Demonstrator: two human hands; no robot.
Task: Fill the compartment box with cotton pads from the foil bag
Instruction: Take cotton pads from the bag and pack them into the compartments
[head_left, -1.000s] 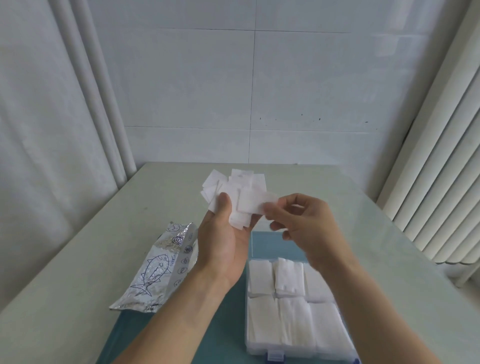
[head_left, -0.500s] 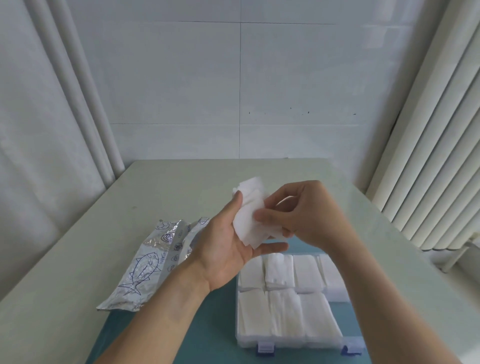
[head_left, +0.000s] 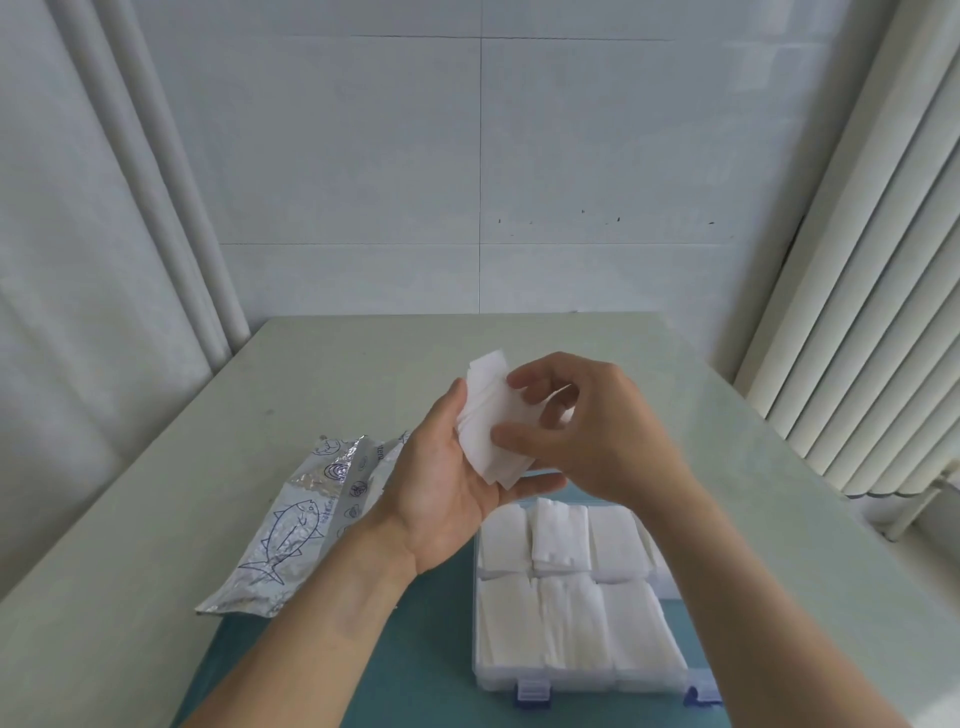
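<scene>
Frame centre: left hand (head_left: 447, 483) cradles cotton pads (head_left: 491, 421); right hand (head_left: 582, 426) pinches stack. Compartment box (head_left: 571, 603) lower right, foil bag (head_left: 301, 519) left.

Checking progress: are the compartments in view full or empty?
Full: every visible compartment of the compartment box holds white cotton pads.

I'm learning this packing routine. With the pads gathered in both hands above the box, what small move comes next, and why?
Probably lower the squared-up stack of cotton pads, held between the left hand and right hand, toward the compartment box below. Its visible compartments look full; the far right ones are hidden by the arm.
</scene>
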